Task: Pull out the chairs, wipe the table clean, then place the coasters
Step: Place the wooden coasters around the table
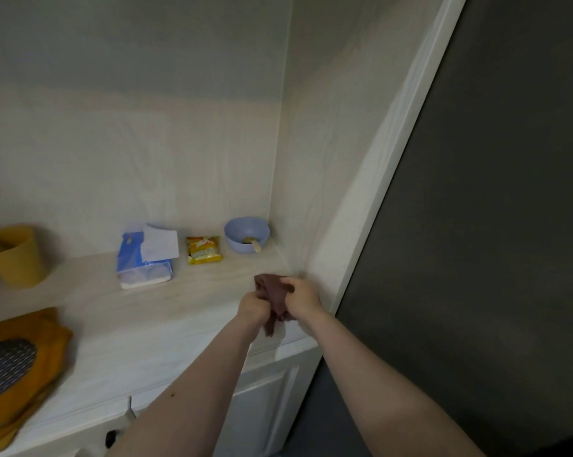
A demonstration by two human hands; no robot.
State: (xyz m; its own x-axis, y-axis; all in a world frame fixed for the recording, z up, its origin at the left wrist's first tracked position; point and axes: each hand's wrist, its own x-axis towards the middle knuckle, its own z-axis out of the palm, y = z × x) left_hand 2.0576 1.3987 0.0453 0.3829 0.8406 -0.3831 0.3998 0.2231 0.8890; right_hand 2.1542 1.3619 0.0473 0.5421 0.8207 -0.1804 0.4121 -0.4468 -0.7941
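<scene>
Both my hands, left hand [253, 308] and right hand [304, 296], grip a bunched brown cloth [273, 291] over the tabletop [166, 318] corner.

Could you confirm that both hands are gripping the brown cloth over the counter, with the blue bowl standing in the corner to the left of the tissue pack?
Not quite: in the head view the blue bowl stands to the right of the tissue pack, not the left. The rest holds: the left hand and right hand both grip the brown cloth over the counter.
</scene>
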